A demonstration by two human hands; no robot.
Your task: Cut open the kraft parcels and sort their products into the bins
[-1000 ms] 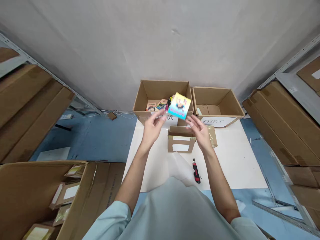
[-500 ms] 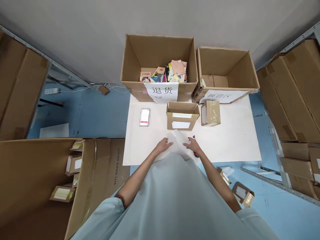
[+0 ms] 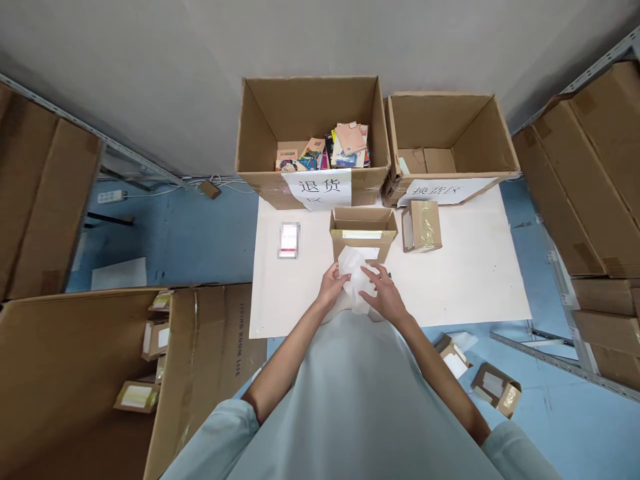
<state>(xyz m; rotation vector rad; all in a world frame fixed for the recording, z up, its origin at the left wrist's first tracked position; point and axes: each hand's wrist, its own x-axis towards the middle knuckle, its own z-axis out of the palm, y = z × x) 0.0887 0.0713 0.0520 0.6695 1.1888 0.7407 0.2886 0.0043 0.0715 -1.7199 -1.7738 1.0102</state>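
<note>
A crumpled, translucent white packing sheet [image 3: 352, 268] is raised off the table close to my body, between my two hands. My left hand [image 3: 331, 285] pinches its left side between thumb and fingers. On the right side, my right hand [image 3: 386, 293] grips the sheet with thumb and fingers curved around it. Just behind it stands a small open cardboard box [image 3: 343, 248] with white labels, partly covered by the sheet. To the right of that sits a closed, taped carton [image 3: 423, 227]. Most of a box cutter beside my right hand is hidden.
Two large open boxes with paper signs line the back: the left box [image 3: 265, 190] holds books, the right box [image 3: 480, 143] some flat cardboard. A phone-like object [image 3: 289, 240] lies on the white table [image 3: 475, 280]. A big carton [image 3: 200, 353] stands at left; small cartons [image 3: 496, 388] lie on the floor.
The packing sheet has been lifted and bunched up, now overlapping the small open box's front. Both hands have moved closer together and tightened on it. The view has shifted slightly.
</note>
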